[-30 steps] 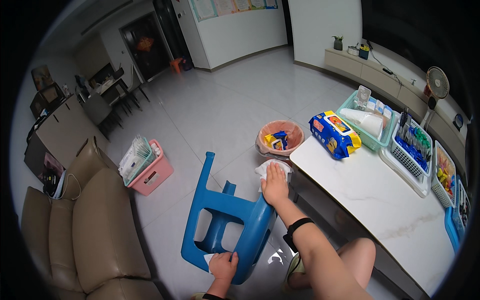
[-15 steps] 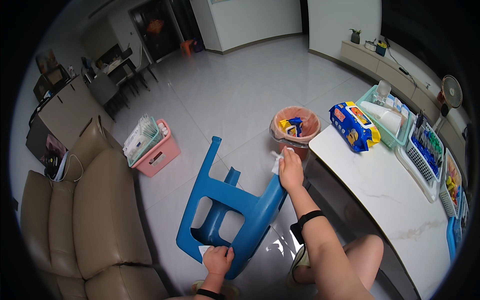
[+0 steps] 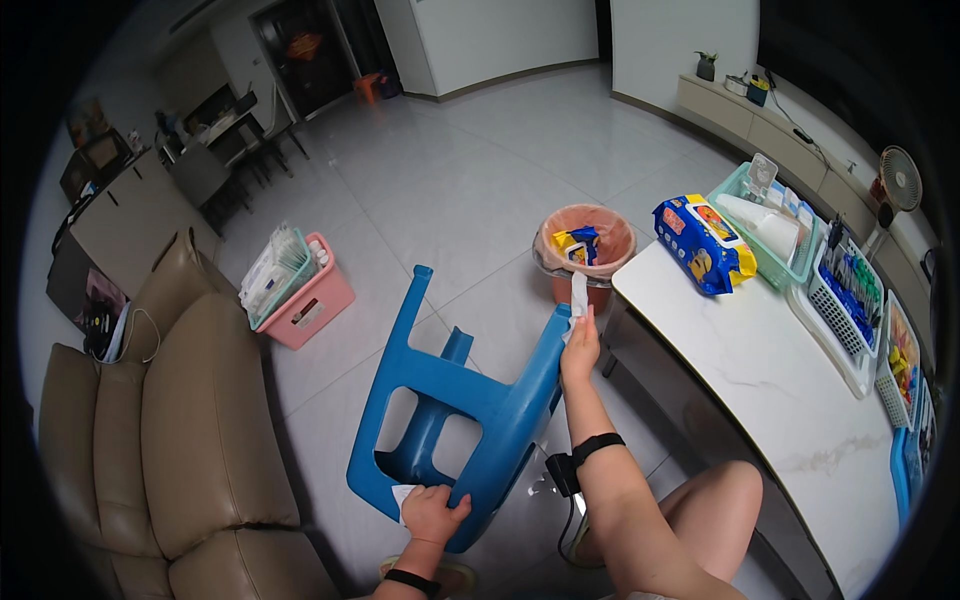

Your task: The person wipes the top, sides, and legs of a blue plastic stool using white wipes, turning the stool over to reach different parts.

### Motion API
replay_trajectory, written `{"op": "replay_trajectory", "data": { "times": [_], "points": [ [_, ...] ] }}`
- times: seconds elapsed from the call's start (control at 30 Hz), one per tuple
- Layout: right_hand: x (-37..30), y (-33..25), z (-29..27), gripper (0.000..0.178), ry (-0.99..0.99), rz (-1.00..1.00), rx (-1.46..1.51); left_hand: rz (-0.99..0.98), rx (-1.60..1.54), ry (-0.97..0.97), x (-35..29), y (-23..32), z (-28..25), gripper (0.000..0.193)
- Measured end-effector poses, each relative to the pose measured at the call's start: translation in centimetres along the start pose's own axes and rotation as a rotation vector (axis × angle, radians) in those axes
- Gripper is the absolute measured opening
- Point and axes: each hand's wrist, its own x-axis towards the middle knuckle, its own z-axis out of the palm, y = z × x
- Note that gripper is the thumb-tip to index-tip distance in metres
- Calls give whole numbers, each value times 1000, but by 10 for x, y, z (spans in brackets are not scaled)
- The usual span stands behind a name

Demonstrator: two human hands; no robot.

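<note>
One blue plastic stool (image 3: pixel 455 400), tipped on its side on the floor at six o'clock, is gripped at its seat edge by the left hand (image 3: pixel 432 512), while one white wipe (image 3: pixel 578 297) is pinched in the right hand (image 3: pixel 580 347), at ten o'clock of which stands one bin (image 3: pixel 584 244); wiping appears partly done, the wipe not yet binned.

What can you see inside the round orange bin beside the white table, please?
The orange bin has a clear liner and holds a blue and yellow wrapper near the top. Whatever lies beneath the wrapper or at the bottom is hidden. The right hand holds a white wipe just before it.
</note>
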Motion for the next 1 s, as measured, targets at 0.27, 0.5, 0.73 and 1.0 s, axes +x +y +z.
{"op": "replay_trajectory", "data": {
  "times": [0.27, 0.5, 0.73, 1.0],
  "points": [
    [-44, -5, -14, 36, -99, 764, 650, -16, 37, -4, -5, -7, 1, 48],
    [10, 18, -16, 34, -210, 707, 602, 13, 4, 11, 2, -1, 3, 50],
    [-81, 40, -24, 40, -122, 535, 228, -8, 19, -1, 4, 5, 7, 50],
    [-178, -52, -33, 66, -409, -125, -475, -36, 38, -9, 0, -7, -1, 46]
  ]
}}
